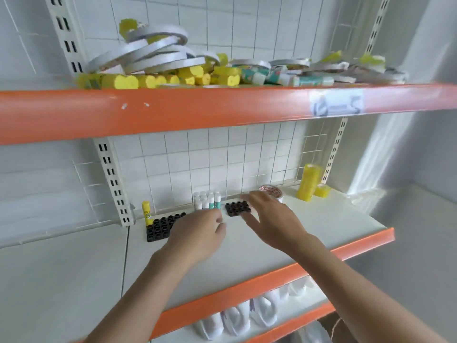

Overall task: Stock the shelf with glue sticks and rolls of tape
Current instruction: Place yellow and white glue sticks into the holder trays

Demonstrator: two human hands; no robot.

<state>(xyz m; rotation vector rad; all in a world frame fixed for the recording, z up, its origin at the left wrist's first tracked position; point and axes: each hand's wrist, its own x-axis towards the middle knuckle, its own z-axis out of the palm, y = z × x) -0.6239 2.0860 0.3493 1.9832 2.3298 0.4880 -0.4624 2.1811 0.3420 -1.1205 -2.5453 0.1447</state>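
A cluster of white-capped glue sticks (pixel 207 200) stands upright near the back of the middle shelf (pixel 321 226), close to the wire grid backing. The two sticks at the cluster's front right show teal bodies.

The left hand (pixel 197 233) sits directly in front of this cluster, fingers curled inward, its fingertips at the base of the front sticks. Whether the fingers actually pinch a stick cannot be determined; the knuckles hide the contact point.

Just right of the cluster lies a small black holder tray (pixel 237 208) with round sockets. The right hand (pixel 272 216) reaches over it with fingers extended and spread wide; the fingers overlap the tray's front and right edges, and nothing is gripped in them. The hand is blurred.

Left of the left hand, a larger black holder tray (pixel 162 226) rests on the shelf, with a single yellow glue stick (pixel 146 212) upright at its back left corner.

Behind the right hand, a roll of patterned tape (pixel 271 191) lies flat. Further right, a yellow tape stack (pixel 309 182) stands upright with a small yellow tape roll (pixel 322 190) beside it.

The upper shelf (pixel 173 107) carries a heap of white tape rolls (pixel 153 56) over yellow wrapped rolls (pixel 158 79), with mixed packets further right.
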